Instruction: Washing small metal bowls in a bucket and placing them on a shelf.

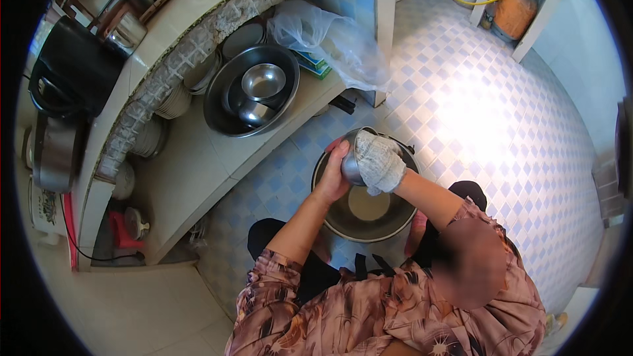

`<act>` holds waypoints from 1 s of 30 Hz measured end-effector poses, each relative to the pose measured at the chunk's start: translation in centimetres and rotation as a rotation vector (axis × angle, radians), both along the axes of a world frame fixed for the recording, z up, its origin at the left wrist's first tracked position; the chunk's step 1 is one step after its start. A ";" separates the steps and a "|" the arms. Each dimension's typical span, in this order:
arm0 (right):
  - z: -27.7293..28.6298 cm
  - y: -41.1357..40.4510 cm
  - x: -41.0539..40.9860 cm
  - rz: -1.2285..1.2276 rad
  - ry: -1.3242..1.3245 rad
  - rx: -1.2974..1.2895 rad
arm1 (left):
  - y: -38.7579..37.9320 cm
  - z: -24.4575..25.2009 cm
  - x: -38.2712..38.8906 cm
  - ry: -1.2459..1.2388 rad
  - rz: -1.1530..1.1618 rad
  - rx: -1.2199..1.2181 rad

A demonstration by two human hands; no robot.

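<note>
My left hand (334, 170) grips a stainless steel bowl (350, 163) by its outer side, holding it tilted over a bucket (339, 215). A wet-looking whitish cloth (378, 160) covers most of my right hand (401, 180), which presses the cloth into the bowl's mouth. My right fingers are hidden by the cloth. Cloudy water (368, 202) lies in the bottom of the bucket, which stands on the tiled floor between my feet.
Left of the bucket, a large metal basin (217, 113) holding smaller metal bowls (263, 82) rests on a low shelf (217, 158). Stacked plates (174, 101) and a clear plastic bag (326, 34) share that shelf. An orange gas cylinder (514, 10) stands at the far right.
</note>
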State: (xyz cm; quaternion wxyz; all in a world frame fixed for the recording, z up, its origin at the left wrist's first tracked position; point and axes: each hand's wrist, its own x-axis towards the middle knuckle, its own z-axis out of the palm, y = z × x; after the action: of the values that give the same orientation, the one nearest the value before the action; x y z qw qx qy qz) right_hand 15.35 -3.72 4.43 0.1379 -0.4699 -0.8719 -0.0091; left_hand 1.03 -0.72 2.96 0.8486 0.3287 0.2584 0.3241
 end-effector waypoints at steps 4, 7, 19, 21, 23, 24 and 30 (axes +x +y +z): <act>-4.3 1.4 -0.4 -0.190 0.422 -0.159 | -0.4 -0.4 0.6 0.002 0.126 0.216; -5.2 1.4 -0.2 -0.119 0.637 -0.207 | -0.5 -0.3 -0.1 0.168 0.213 0.432; -6.2 1.8 1.8 0.344 0.643 -0.539 | -0.2 2.6 -0.6 0.393 0.235 1.466; -7.0 1.8 1.8 0.379 0.745 -0.652 | -0.1 2.8 -0.7 0.376 0.164 1.482; -6.3 1.4 1.5 0.321 1.119 -0.893 | 0.2 2.6 -1.0 0.399 0.113 1.479; -5.6 1.3 1.3 0.289 1.304 -1.011 | 0.4 2.5 -1.2 0.423 0.063 1.478; -7.3 2.2 1.0 0.159 1.945 -1.375 | 1.5 1.1 -1.6 0.347 0.071 1.122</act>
State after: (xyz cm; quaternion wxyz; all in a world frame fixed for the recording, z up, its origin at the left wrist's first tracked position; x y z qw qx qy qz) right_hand 16.39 -1.51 -2.84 0.4601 -0.1998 -0.2504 0.8281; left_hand -0.61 0.81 4.03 0.4788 0.7669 0.1934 0.3811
